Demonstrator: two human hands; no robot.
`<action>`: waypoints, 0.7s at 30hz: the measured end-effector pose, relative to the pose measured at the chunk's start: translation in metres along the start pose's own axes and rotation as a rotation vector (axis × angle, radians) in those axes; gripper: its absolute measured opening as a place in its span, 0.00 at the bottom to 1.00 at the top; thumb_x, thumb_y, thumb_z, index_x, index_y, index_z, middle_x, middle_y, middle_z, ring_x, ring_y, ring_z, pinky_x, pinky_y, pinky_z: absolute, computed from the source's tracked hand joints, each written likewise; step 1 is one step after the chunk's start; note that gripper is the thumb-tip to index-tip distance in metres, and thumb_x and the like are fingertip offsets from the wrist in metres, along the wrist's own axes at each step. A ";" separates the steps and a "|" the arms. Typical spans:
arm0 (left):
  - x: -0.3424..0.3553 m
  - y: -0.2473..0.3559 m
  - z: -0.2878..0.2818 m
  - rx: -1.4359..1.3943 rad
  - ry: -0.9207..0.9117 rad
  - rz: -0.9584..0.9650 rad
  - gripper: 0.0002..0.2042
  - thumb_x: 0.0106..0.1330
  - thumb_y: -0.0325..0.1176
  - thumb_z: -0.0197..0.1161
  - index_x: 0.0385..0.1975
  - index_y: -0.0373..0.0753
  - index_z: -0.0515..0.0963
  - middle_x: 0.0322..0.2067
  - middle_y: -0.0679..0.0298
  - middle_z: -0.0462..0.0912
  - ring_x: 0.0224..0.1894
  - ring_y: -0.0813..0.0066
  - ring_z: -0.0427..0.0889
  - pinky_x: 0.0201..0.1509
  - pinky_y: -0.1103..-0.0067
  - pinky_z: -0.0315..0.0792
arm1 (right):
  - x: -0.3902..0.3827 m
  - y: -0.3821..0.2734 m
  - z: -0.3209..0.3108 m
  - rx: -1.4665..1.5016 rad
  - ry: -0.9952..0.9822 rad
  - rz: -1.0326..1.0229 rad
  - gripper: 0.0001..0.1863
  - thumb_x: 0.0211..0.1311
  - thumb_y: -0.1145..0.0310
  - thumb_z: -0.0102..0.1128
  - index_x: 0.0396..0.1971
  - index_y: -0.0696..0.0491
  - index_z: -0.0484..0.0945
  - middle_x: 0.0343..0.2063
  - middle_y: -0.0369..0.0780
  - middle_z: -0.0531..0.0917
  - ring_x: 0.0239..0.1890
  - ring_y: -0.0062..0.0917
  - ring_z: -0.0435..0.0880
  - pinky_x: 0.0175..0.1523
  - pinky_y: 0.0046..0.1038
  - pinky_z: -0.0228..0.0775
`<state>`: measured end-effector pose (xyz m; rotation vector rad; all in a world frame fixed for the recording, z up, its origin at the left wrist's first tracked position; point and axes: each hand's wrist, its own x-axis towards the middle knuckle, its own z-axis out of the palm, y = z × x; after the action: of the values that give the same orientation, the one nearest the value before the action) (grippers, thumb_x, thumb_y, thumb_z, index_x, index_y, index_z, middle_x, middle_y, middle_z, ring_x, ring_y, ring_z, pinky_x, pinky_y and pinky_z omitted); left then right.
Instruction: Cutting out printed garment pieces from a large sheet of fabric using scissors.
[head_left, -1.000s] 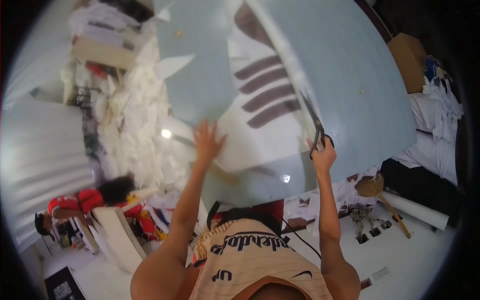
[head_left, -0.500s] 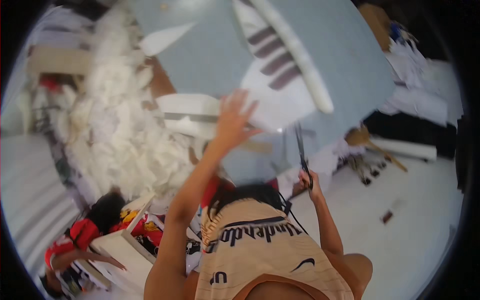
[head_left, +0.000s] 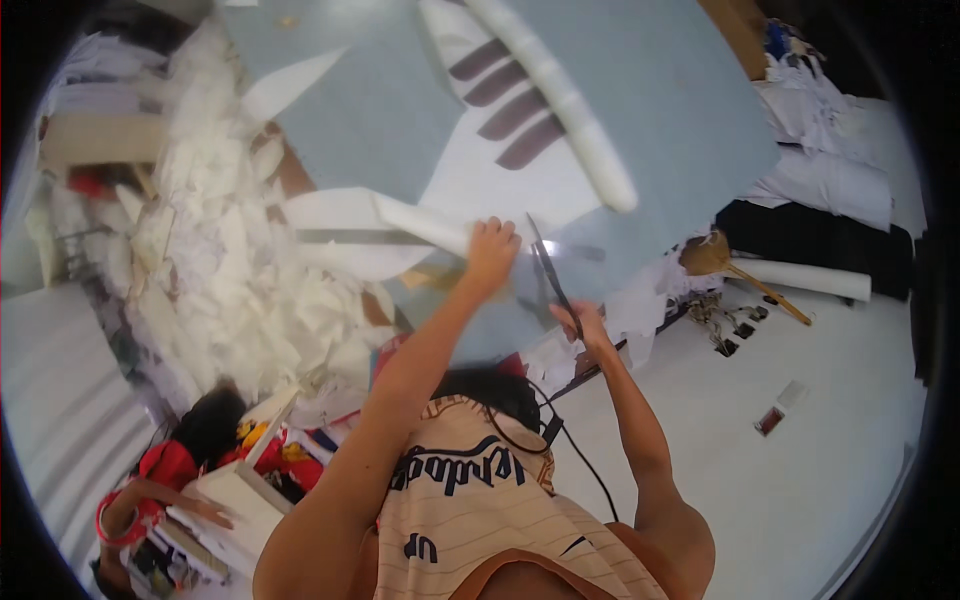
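Observation:
A white sheet [head_left: 545, 190] with dark slanted stripes lies on the blue-grey table [head_left: 690, 120], its far right side curled into a long roll [head_left: 570, 110]. My left hand [head_left: 492, 255] is closed on the near edge of this sheet, where a strip is folded up towards the left. Long black-handled scissors [head_left: 560, 285] are in my right hand [head_left: 588, 328], fingers through the handles. Their blades stand apart and point away from me, with one tip at the sheet's near edge. What lies under my left fingers is hidden.
White scraps [head_left: 240, 230] are heaped left of the table. Another person in a red top [head_left: 165, 465] is at the lower left beside a white box-like piece [head_left: 245, 490]. At right are a wooden-handled brush-like tool [head_left: 710, 255], black clips [head_left: 735, 330] and a white tube [head_left: 810, 278].
My left hand has gone from spread over the sheet to closed on its near edge, folding a strip up. My right hand has brought the scissors up and left to the sheet.

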<state>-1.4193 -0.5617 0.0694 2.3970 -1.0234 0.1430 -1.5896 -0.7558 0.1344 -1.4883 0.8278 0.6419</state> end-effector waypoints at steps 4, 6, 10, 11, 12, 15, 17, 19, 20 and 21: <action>-0.001 0.001 0.015 0.017 0.050 -0.075 0.07 0.49 0.29 0.61 0.29 0.40 0.79 0.34 0.62 0.76 0.41 0.60 0.74 0.45 0.63 0.65 | 0.028 -0.009 -0.023 0.059 -0.120 -0.055 0.23 0.59 0.53 0.75 0.15 0.48 0.73 0.10 0.28 0.69 0.10 0.12 0.66 0.16 0.19 0.54; -0.004 0.007 0.014 -0.018 0.146 -0.052 0.09 0.49 0.28 0.61 0.31 0.40 0.79 0.34 0.62 0.76 0.42 0.60 0.75 0.45 0.63 0.66 | 0.044 -0.020 -0.027 0.063 -0.163 -0.051 0.23 0.59 0.53 0.76 0.15 0.49 0.74 0.10 0.28 0.69 0.10 0.12 0.66 0.16 0.19 0.55; 0.002 0.020 0.009 -0.014 0.157 -0.108 0.11 0.48 0.26 0.61 0.34 0.39 0.79 0.35 0.62 0.76 0.43 0.60 0.76 0.45 0.62 0.66 | 0.076 -0.061 -0.027 0.014 -0.239 -0.058 0.21 0.65 0.55 0.70 0.17 0.49 0.75 0.11 0.29 0.70 0.12 0.14 0.68 0.17 0.21 0.54; 0.003 0.022 0.007 -0.027 0.171 -0.111 0.12 0.48 0.26 0.61 0.34 0.39 0.79 0.35 0.62 0.77 0.43 0.59 0.76 0.46 0.62 0.66 | 0.085 -0.066 -0.027 0.001 -0.257 -0.085 0.21 0.65 0.55 0.70 0.17 0.49 0.75 0.11 0.29 0.70 0.12 0.14 0.68 0.17 0.21 0.54; 0.006 0.023 0.006 -0.039 0.184 -0.112 0.12 0.48 0.25 0.62 0.35 0.39 0.80 0.36 0.62 0.77 0.43 0.59 0.76 0.47 0.61 0.66 | 0.093 -0.071 -0.027 -0.010 -0.276 -0.113 0.21 0.65 0.55 0.70 0.17 0.49 0.75 0.11 0.29 0.70 0.12 0.14 0.67 0.17 0.21 0.53; 0.011 0.020 0.004 -0.026 0.162 -0.161 0.12 0.48 0.26 0.62 0.35 0.38 0.80 0.36 0.62 0.77 0.44 0.59 0.76 0.47 0.61 0.66 | 0.106 -0.078 -0.025 -0.039 -0.304 -0.127 0.22 0.65 0.54 0.70 0.16 0.49 0.75 0.11 0.28 0.70 0.12 0.14 0.66 0.18 0.22 0.54; 0.008 0.016 0.002 -0.020 0.165 -0.165 0.12 0.48 0.26 0.62 0.35 0.38 0.80 0.35 0.62 0.77 0.44 0.59 0.76 0.48 0.61 0.66 | 0.110 -0.079 -0.020 -0.050 -0.298 -0.121 0.22 0.65 0.54 0.70 0.16 0.49 0.75 0.11 0.28 0.70 0.12 0.14 0.66 0.18 0.22 0.54; 0.006 0.015 -0.002 -0.029 0.163 -0.164 0.12 0.47 0.26 0.62 0.35 0.38 0.80 0.35 0.61 0.77 0.44 0.59 0.76 0.49 0.61 0.66 | 0.106 -0.075 -0.020 -0.199 -0.234 -0.147 0.23 0.64 0.53 0.71 0.15 0.50 0.75 0.10 0.28 0.70 0.12 0.14 0.65 0.18 0.22 0.54; 0.003 0.013 -0.005 -0.028 0.156 -0.163 0.13 0.47 0.25 0.62 0.35 0.38 0.80 0.35 0.61 0.77 0.44 0.59 0.76 0.49 0.61 0.66 | 0.105 -0.073 -0.018 -0.200 -0.233 -0.146 0.23 0.64 0.53 0.71 0.15 0.50 0.75 0.10 0.28 0.70 0.12 0.14 0.65 0.18 0.22 0.54; 0.001 0.014 -0.008 -0.028 0.149 -0.163 0.13 0.47 0.25 0.62 0.35 0.38 0.80 0.35 0.61 0.77 0.45 0.58 0.76 0.49 0.61 0.67 | 0.102 -0.072 -0.018 -0.176 -0.222 -0.151 0.23 0.64 0.53 0.71 0.15 0.50 0.76 0.10 0.28 0.70 0.12 0.14 0.66 0.18 0.22 0.54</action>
<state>-1.4274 -0.5670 0.0823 2.3918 -0.7553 0.2426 -1.4737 -0.7867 0.0969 -1.5867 0.4934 0.7663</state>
